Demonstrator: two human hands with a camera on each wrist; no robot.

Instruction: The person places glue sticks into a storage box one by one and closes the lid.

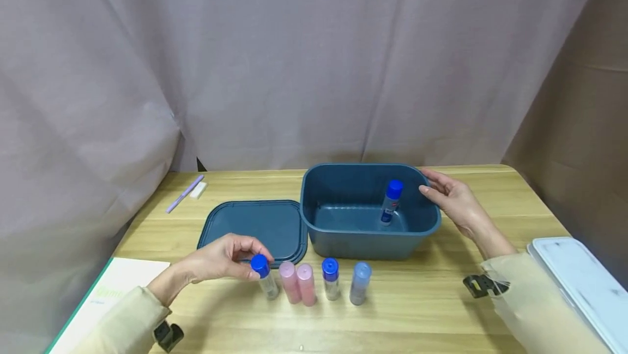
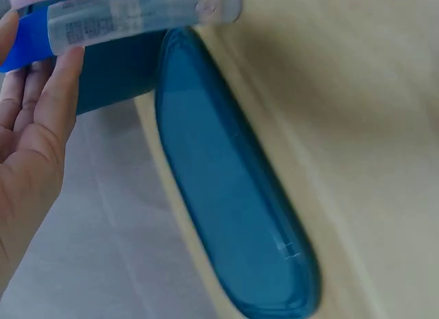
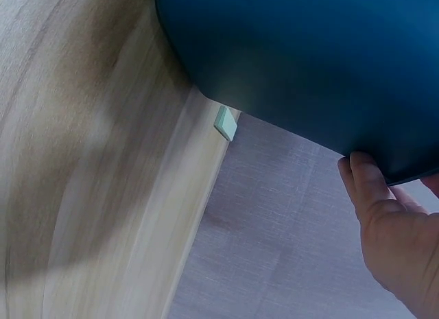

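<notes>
The left hand (image 1: pixel 223 258) curls its fingers round the blue cap of a clear tube (image 1: pixel 265 276), the leftmost in a row of five near the front of the table (image 1: pixel 441 299). That tube stands close to upright, cap up, its long axis leaning slightly, base on the wood. The left wrist view shows the same tube (image 2: pixel 137 14) running crosswise at the top of the frame, with a printed label on its clear body; the print is too small and blurred to read. The fingers (image 2: pixel 58 92) lie against the tube at the cap end.

To its right stand two pink tubes (image 1: pixel 297 283) touching each other, then a second blue-capped tube (image 1: pixel 331 279), then a pale blue one (image 1: pixel 360 283), all cap up.

The right hand (image 1: pixel 453 198) holds the right rim of the box (image 1: pixel 343 245), fingers bent over the edge. In the right wrist view the fingertips (image 3: pixel 367 182) press on the box wall (image 3: pixel 309 65). Inside the box another tube (image 1: pixel 391 202) stands leaning, blue cap up, with a blue label and a red mark near the cap; no word is legible.

The lid (image 1: pixel 255 226) lies flat, just left of the box. A booklet (image 1: pixel 105 294) at the front left corner bears faint green lettering I cannot make out. A purple pen (image 1: pixel 183 193) and a white eraser (image 1: pixel 198 190) lie at the back left. A white tray (image 1: pixel 584 283) sits at the right edge.
</notes>
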